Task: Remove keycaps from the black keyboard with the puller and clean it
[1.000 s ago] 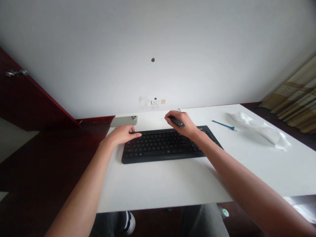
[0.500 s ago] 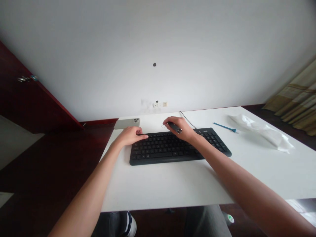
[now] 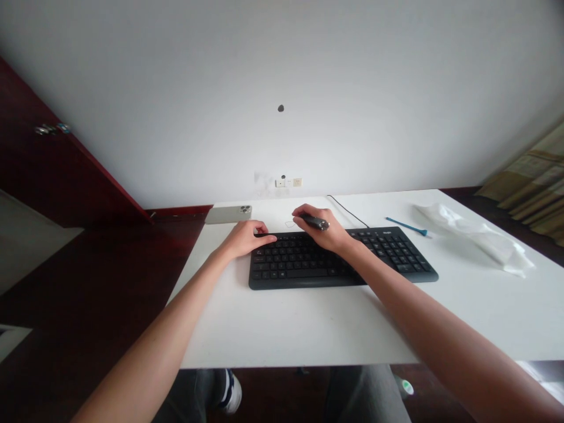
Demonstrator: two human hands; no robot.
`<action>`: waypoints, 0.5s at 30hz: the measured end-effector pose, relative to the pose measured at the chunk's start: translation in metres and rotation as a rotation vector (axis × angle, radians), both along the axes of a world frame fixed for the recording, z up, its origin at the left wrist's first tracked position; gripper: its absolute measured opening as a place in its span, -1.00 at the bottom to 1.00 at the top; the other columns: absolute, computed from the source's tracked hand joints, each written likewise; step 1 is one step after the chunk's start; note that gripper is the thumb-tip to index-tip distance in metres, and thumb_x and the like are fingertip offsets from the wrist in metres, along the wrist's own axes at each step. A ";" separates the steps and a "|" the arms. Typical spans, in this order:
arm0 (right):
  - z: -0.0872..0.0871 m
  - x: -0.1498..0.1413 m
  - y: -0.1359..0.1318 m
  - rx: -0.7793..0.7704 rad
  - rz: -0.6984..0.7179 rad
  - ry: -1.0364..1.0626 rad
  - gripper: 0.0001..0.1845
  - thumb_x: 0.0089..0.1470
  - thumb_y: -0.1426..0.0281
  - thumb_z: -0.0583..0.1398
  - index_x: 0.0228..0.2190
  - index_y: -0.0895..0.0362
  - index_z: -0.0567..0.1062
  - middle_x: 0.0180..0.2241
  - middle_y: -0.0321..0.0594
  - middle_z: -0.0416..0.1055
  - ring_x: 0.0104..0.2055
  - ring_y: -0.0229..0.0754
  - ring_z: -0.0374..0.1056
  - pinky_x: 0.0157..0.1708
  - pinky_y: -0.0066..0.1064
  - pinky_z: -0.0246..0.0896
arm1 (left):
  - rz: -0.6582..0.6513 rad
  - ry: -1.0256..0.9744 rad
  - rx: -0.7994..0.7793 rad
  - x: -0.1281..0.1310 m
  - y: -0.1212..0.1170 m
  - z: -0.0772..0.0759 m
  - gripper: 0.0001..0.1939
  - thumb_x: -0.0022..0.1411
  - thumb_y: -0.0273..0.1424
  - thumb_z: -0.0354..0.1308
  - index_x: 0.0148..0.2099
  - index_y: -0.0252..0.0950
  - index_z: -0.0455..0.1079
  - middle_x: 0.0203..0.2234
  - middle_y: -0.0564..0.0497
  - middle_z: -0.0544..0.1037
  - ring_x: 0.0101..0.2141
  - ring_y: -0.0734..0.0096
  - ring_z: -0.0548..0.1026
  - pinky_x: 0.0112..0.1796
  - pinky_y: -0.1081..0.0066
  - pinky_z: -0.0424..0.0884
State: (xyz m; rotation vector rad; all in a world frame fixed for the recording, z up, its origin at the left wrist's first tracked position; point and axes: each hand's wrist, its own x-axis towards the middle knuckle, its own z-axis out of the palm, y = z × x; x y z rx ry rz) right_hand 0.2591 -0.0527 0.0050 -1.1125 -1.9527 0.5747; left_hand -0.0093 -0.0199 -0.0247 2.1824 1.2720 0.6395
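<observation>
A black keyboard lies on the white table, its cable running from the back edge. At its upper left corner is my left hand, thumb on top of the keys and fingers curled behind the edge, so it grips the keyboard. My right hand rests over the upper middle keys. It is closed around a black-handled tool with a shiny end. Just left of those fingertips a thin wire-like loop shows near the table; whether it joins the tool I cannot tell.
Behind my left hand lies a pale phone, camera side up. To the right of the keyboard are a slim blue tool with a flared end and a crumpled white plastic bag. A wall with sockets stands beyond the table.
The keyboard has slid to the right along the table, with my left hand moving along on its corner. My right hand keeps hold of the black-handled tool and has barely shifted.
</observation>
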 end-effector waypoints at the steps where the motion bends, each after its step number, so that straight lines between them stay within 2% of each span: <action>1: 0.001 -0.001 -0.001 -0.014 -0.017 0.006 -0.74 0.27 0.15 0.17 -0.19 0.05 0.54 -0.28 -0.22 0.58 -0.31 -0.13 0.41 -0.23 -0.29 0.23 | -0.001 0.013 -0.002 0.000 0.000 0.001 -0.54 0.14 0.10 0.29 -0.30 -0.21 0.56 -0.30 -0.06 0.65 -0.27 0.20 0.55 -0.19 0.29 0.41; 4: 0.006 -0.002 -0.003 -0.008 -0.044 0.022 -0.75 0.28 0.16 0.15 -0.25 0.05 0.53 -0.32 -0.24 0.56 -0.35 -0.15 0.38 -0.26 -0.29 0.20 | -0.023 0.084 0.033 0.000 -0.001 0.004 -0.56 0.18 0.09 0.27 -0.27 -0.20 0.57 -0.30 -0.05 0.64 -0.29 0.23 0.54 -0.23 0.31 0.37; 7: 0.008 -0.005 -0.006 -0.017 -0.019 0.063 -0.76 0.27 0.19 0.15 -0.29 0.06 0.52 -0.33 -0.24 0.55 -0.33 -0.15 0.37 -0.25 -0.29 0.20 | -0.007 0.138 0.118 0.001 -0.002 0.007 -0.59 0.23 0.04 0.25 -0.12 -0.17 0.58 -0.32 0.00 0.60 -0.38 0.31 0.49 -0.30 0.35 0.32; 9: 0.009 -0.009 -0.009 -0.080 0.064 0.139 -0.78 0.27 0.23 0.13 -0.26 0.06 0.52 -0.31 -0.25 0.55 -0.27 -0.13 0.40 -0.19 -0.28 0.22 | 0.019 0.136 0.141 0.002 -0.003 0.007 -0.60 0.27 -0.01 0.23 0.02 -0.12 0.56 -0.34 0.04 0.57 -0.41 0.35 0.46 -0.31 0.37 0.31; 11: 0.010 -0.014 -0.013 -0.139 0.179 0.210 -0.79 0.24 0.32 0.09 -0.25 0.06 0.52 -0.26 -0.24 0.55 -0.17 -0.10 0.41 -0.10 -0.25 0.24 | 0.031 0.114 0.140 0.003 -0.003 0.007 -0.62 0.33 -0.05 0.17 0.07 -0.08 0.55 -0.38 0.07 0.55 -0.43 0.37 0.45 -0.31 0.38 0.31; 15: 0.012 -0.019 -0.018 -0.210 0.356 0.259 -0.82 0.13 0.43 0.08 -0.31 0.07 0.49 -0.24 -0.24 0.48 -0.13 -0.09 0.37 -0.04 -0.21 0.23 | 0.030 -0.026 0.140 0.007 -0.005 0.012 -0.61 0.39 -0.05 0.09 -0.03 -0.14 0.63 -0.44 0.05 0.56 -0.44 0.38 0.41 -0.31 0.38 0.30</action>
